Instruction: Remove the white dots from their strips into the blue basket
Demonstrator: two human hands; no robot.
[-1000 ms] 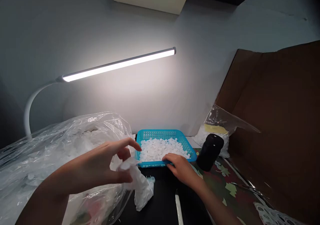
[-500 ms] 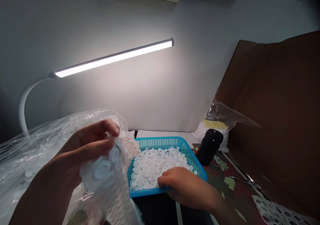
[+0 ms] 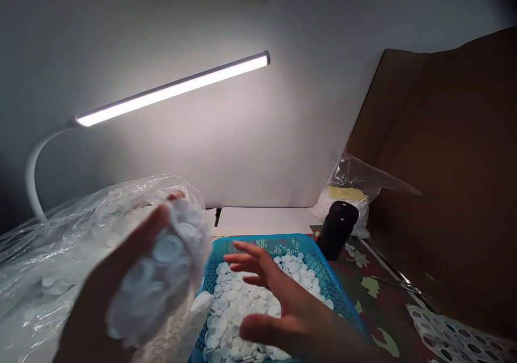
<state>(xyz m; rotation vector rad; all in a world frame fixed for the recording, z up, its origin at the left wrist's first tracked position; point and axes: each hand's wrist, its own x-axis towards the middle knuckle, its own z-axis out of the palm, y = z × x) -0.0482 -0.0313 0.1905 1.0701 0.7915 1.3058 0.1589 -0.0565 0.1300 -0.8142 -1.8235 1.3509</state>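
Note:
My left hand (image 3: 117, 266), smeared by motion, is closed on a clear plastic bag (image 3: 161, 277) with several round white ring-shaped pieces showing through it. Its fingers are mostly hidden behind the bag. Below the bag hangs a pale strip with a pattern of rings (image 3: 165, 330), partly hidden. To its right, a blue plastic basket (image 3: 339, 290) holds a heap of small white discs (image 3: 238, 309). Over the heap hovers my right hand (image 3: 274, 293), fingers spread and pointing left, with nothing seen in it.
A large clear bag of white pieces (image 3: 48, 293) fills the left side. Above it reaches a lit bar lamp (image 3: 173, 91). Behind the basket stand a black cylinder (image 3: 337, 231) and a yellow-labelled bag (image 3: 323, 204). A cardboard box (image 3: 440, 153) and a perforated white sheet (image 3: 456, 333) are at right.
My right hand has come up from the discs, and its fingers have spread. The bag in my left hand has swung left and down. The basket now sits lower and larger in view.

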